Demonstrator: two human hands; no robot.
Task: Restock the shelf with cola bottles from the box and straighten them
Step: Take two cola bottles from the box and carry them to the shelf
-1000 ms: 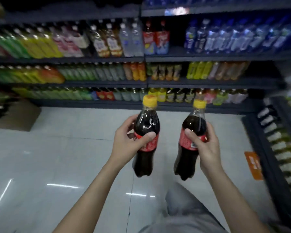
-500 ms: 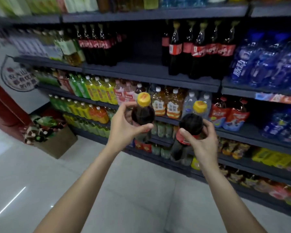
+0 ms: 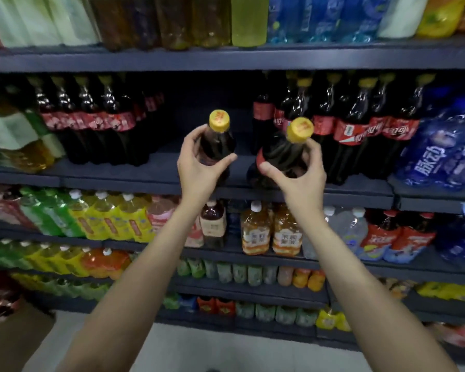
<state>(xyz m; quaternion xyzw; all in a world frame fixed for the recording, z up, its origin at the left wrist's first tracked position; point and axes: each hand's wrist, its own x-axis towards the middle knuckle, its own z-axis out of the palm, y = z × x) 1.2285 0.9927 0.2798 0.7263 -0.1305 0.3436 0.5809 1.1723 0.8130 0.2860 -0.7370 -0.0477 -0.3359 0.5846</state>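
At the left of the frame, a row of dark cola bottles (image 3: 91, 122) with red labels stood on the shelf (image 3: 145, 173) that crossed the middle of the picture, and beside them the shelf lay bare. Just left of centre, the left hand (image 3: 199, 167) was curled around the shoulder of a cola bottle (image 3: 217, 142), thumb on the right side and fingers wrapped round the left, clasping it firmly. That bottle stood nearly upright, its yellow cap (image 3: 219, 121) above the fingers and its base hidden behind the hand, over the gap in the shelf. Just right of centre, the right hand (image 3: 300, 173) gripped a second cola bottle (image 3: 279, 154) the same way, thumb at the lower left and fingers at the right. This one leaned its yellow cap toward the upper right, with a strip of red label showing near the thumb. Its lower end hung at the shelf's front edge. Further right, another group of cola bottles (image 3: 360, 127) stood on the same shelf, then blue-wrapped bottles (image 3: 440, 157).
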